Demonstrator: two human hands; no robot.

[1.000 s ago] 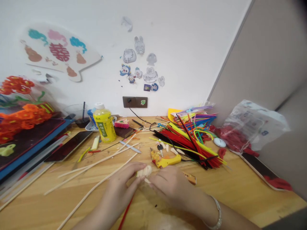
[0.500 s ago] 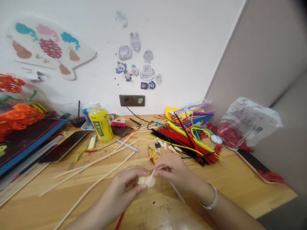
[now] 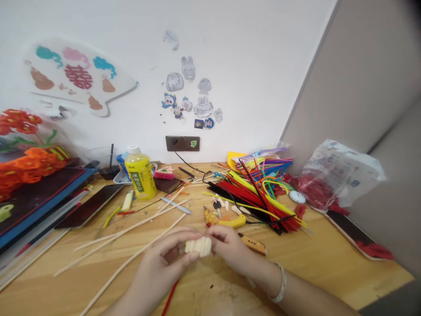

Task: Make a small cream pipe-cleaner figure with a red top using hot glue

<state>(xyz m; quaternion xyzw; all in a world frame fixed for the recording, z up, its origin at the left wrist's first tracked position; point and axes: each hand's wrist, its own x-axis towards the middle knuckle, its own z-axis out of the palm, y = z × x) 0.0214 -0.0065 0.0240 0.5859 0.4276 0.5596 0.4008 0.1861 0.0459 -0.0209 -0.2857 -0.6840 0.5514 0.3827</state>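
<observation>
Moved since the earlier frame: the right hand [image 3: 228,248] has dropped back off the glue gun [image 3: 232,221], whose yellow body now shows just beyond the fingers.

Hand state: both hands are closed on one pale ribbed bundle [image 3: 198,246], gripping it from either end. The left hand [image 3: 161,267] holds the near-left end, and the right hand holds the other. The bundle sits between them, above the tabletop [image 3: 345,274]. A bracelet [image 3: 279,283] is on the right wrist.

Surroundings: a red pipe cleaner [image 3: 170,298] lies under the left hand, and long wooden sticks [image 3: 121,263] run beside it. A short brown strip [image 3: 252,244] lies just right of the right hand. Beyond the glue gun is a heap of multicoloured pipe cleaners [image 3: 259,197]. A yellow bottle [image 3: 140,175] stands further left.
</observation>
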